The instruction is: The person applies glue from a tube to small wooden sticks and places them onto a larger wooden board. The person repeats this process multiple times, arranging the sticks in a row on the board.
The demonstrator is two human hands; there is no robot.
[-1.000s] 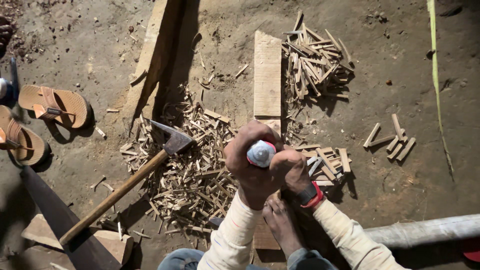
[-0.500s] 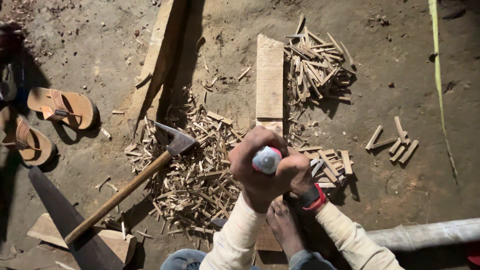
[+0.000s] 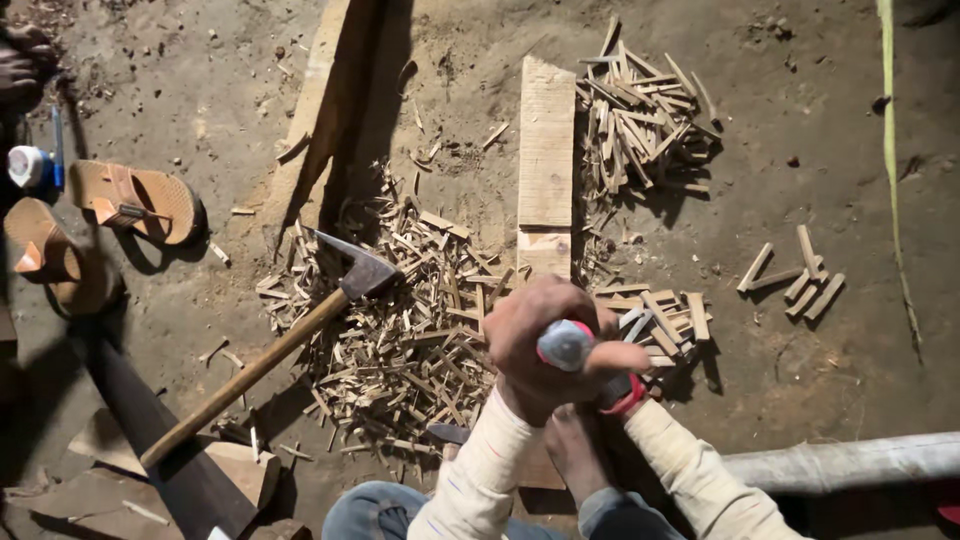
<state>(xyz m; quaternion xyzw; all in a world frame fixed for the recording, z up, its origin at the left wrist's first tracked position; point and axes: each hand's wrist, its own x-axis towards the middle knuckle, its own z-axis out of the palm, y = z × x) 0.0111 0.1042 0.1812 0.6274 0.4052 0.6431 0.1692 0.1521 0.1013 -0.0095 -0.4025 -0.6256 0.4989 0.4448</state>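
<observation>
Since the earlier frames our view has drifted a little, so the sandals (image 3: 135, 200) sit lower and nearer, while our hands keep much the same place over the wooden plank (image 3: 546, 150). Our left hand (image 3: 525, 340) is wrapped tight around a tool with a pale rounded cap and red collar (image 3: 565, 345); our right hand (image 3: 615, 365) closes on the same tool from the other side, one finger stretched out across it. What the tool's lower end is doing we cannot tell, since our hands cover it. A bare foot (image 3: 575, 450) rests just below, on the near end of the plank. An axe (image 3: 365, 272) lies apart on the heap of wood chips (image 3: 420, 340), left of the plank. We judge the risk is a slip: with the foot so close beneath, a skidding tool could strike the toes.
</observation>
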